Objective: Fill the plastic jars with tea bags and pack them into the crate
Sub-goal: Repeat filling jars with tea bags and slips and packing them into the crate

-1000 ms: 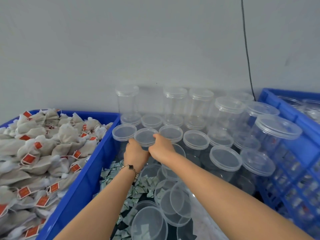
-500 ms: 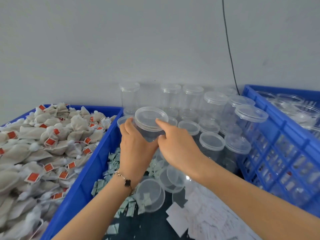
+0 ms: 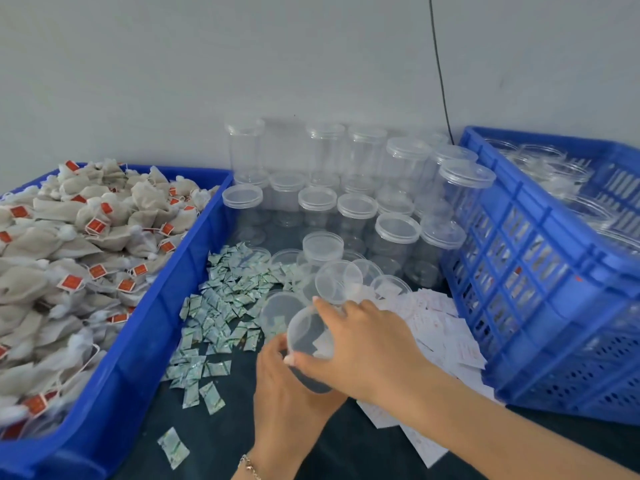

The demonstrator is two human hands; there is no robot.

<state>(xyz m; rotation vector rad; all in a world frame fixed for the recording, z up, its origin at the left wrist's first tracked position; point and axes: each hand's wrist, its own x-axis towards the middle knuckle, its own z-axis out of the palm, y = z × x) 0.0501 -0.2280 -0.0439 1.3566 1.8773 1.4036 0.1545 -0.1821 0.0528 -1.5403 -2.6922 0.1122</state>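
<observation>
Head view: the jar (image 3: 309,344) is clear thin plastic, so it looks light, fairly stiff but slippery and easy to dent; the ribbed lid and the wall just under it seem the best holds. It sits tilted low in the middle, near the viewer, over the dark table (image 3: 346,448). The left hand (image 3: 287,393) cups its body from below, fingers curled round it. The right hand (image 3: 363,344) grips its lid end from the right. The tea bags (image 3: 76,244) lie far left, the crate (image 3: 540,271) right.

The red tags (image 3: 96,226) on the tea bags (image 3: 45,244) show print too blurred to read.
</observation>
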